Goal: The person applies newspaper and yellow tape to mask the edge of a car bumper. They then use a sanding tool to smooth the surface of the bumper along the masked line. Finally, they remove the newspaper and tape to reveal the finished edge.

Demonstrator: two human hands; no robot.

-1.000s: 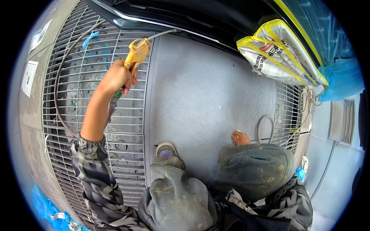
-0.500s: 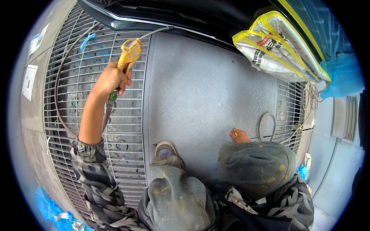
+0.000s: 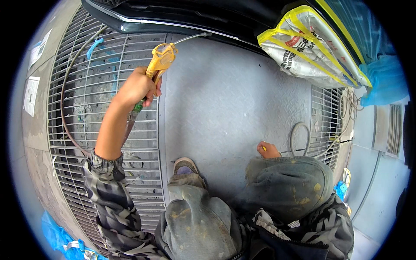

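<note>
- The yellow gun [image 3: 161,57] is grasped by the left hand [image 3: 138,86], its fingers wrapped round the handle; whether the trigger is squeezed cannot be told.
- The gun is held above the edge between grating [image 3: 82,130] and floor plate [image 3: 234,95], its body ahead and slightly right of those fingers.
- Its long axis is slanted from the green fitting [image 3: 138,106], below the fist, up to the right; the nozzle [image 3: 193,37] is aimed along the lower edge of the black panel [image 3: 186,19]. Contact there cannot be judged.
- The right hand [image 3: 270,150] is placed well apart, beside the right knee [image 3: 290,186], its fingers curled round a yellow bit [image 3: 264,148], mostly hidden.
</note>
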